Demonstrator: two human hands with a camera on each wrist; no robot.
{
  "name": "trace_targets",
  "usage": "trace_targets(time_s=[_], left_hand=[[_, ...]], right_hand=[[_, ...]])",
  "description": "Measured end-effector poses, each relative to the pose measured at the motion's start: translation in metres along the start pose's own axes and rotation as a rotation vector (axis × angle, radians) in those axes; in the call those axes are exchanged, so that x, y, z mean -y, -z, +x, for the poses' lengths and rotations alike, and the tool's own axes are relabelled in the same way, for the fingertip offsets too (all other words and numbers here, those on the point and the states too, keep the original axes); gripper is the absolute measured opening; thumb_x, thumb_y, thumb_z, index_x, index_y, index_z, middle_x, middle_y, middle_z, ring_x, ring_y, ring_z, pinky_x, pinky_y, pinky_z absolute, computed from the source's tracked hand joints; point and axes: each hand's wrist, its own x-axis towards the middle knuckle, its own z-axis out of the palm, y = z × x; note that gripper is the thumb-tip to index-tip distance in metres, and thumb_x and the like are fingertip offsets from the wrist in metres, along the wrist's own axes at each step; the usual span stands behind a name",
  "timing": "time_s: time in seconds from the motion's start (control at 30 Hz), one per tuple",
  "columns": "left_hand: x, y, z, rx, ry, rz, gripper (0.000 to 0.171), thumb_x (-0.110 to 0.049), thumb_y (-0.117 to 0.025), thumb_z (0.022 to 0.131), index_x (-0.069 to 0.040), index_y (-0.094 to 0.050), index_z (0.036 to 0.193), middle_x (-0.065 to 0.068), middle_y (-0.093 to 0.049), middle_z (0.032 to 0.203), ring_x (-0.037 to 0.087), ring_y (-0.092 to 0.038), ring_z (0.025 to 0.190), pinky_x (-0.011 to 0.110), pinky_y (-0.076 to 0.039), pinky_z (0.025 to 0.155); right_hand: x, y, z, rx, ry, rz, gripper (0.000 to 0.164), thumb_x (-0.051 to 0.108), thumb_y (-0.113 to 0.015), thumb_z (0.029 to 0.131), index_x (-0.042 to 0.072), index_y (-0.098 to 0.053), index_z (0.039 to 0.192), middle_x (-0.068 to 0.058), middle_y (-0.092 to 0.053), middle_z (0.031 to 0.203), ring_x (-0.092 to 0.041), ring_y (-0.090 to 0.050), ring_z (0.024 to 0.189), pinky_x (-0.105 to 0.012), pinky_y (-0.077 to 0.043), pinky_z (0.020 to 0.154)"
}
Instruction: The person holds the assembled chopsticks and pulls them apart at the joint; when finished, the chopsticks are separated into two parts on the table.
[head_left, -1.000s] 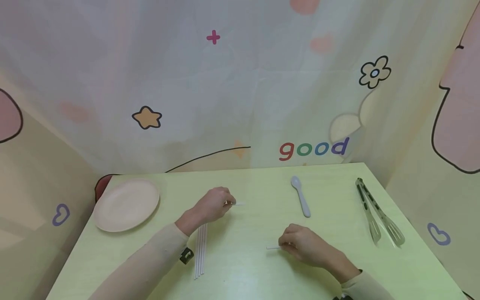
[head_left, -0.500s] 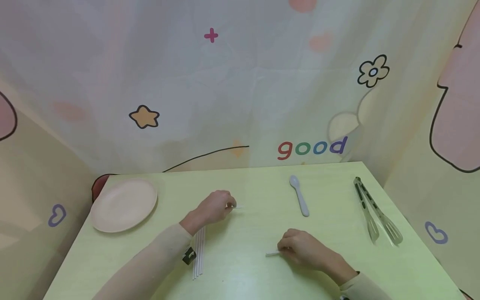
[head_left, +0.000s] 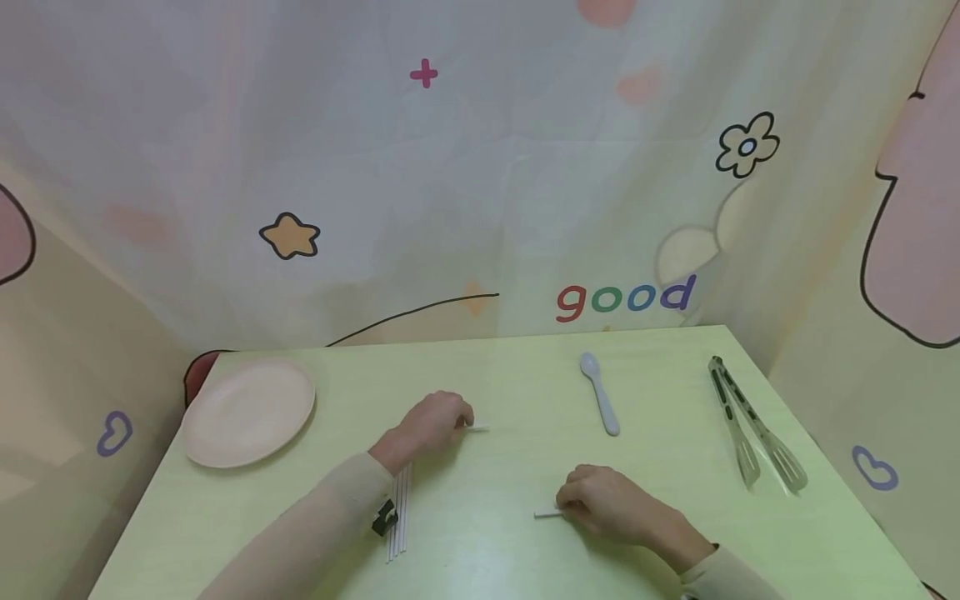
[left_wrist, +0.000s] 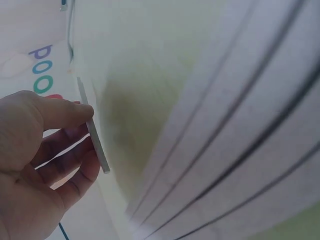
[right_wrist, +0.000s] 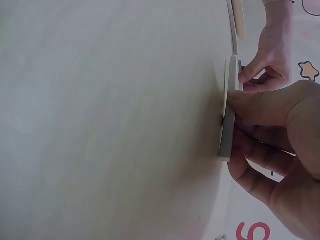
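Note:
My left hand (head_left: 433,423) is close over the middle of the table and pinches a short, thin white stick (left_wrist: 98,142) between thumb and fingertips. The stick's free end points right in the head view. Nearer to me and further right, my right hand (head_left: 609,503) pinches another short white stick (right_wrist: 228,132), its free end pointing left. In the right wrist view that stick lies right at the table surface. Several long, thin white sticks (head_left: 401,517) lie side by side under my left forearm, which hides their far ends.
A pale round plate (head_left: 251,412) lies at the back left of the table (head_left: 480,542). A light grey spoon (head_left: 602,400) is behind my right hand. Tongs (head_left: 742,421) with slotted ends lie at the right. A printed curtain (head_left: 480,183) hangs behind the table.
Both hands have come slightly nearer to me and lower, still pinching their short sticks. The plate, spoon, tongs and long sticks have stayed in place.

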Motion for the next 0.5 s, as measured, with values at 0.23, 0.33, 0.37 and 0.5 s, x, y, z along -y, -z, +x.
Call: trace_targets(time_s=[0.23, 0.33, 0.37, 0.5], left_hand=[[0.0003, -0.0058, -0.0003, 0.027, 0.036, -0.030, 0.017, 0.000, -0.066, 0.085, -0.008, -0.077, 0.094, 0.004, -0.074, 0.097, 0.019, -0.068, 0.094, 0.033, -0.055, 0.082], [0.0006, -0.0065, -0.0005, 0.025, 0.036, -0.041, 0.016, -0.001, -0.067, 0.086, -0.008, -0.077, 0.096, 0.005, -0.074, 0.098, 0.022, -0.068, 0.098, 0.035, -0.055, 0.085], [0.0009, -0.0068, -0.0006, 0.025, 0.033, -0.043, 0.016, -0.001, -0.067, 0.086, -0.008, -0.077, 0.096, 0.005, -0.074, 0.099, 0.022, -0.068, 0.099, 0.035, -0.055, 0.086], [0.0026, -0.0069, 0.0006, 0.027, 0.037, -0.070, 0.014, -0.002, -0.068, 0.086, -0.008, -0.078, 0.095, 0.005, -0.074, 0.098, 0.023, -0.069, 0.099, 0.035, -0.055, 0.087]], right_hand=[[0.0002, 0.0002, 0.0013, 0.013, 0.013, 0.008, 0.008, 0.007, -0.073, 0.084, 0.015, -0.074, 0.085, 0.011, -0.065, 0.081, 0.000, -0.056, 0.077, -0.018, -0.050, 0.069], [0.0003, 0.0014, 0.0020, 0.018, 0.016, 0.013, 0.008, 0.006, -0.073, 0.084, 0.015, -0.074, 0.085, 0.012, -0.064, 0.080, 0.001, -0.055, 0.077, -0.017, -0.049, 0.068], [0.0004, 0.0015, 0.0020, 0.019, 0.018, 0.013, 0.008, 0.006, -0.073, 0.084, 0.014, -0.074, 0.084, 0.011, -0.064, 0.080, 0.001, -0.055, 0.076, -0.017, -0.049, 0.068], [-0.0001, 0.0015, 0.0029, 0.027, 0.007, 0.008, 0.011, 0.005, -0.072, 0.084, 0.015, -0.073, 0.082, 0.011, -0.063, 0.078, 0.001, -0.054, 0.075, -0.017, -0.049, 0.067]])
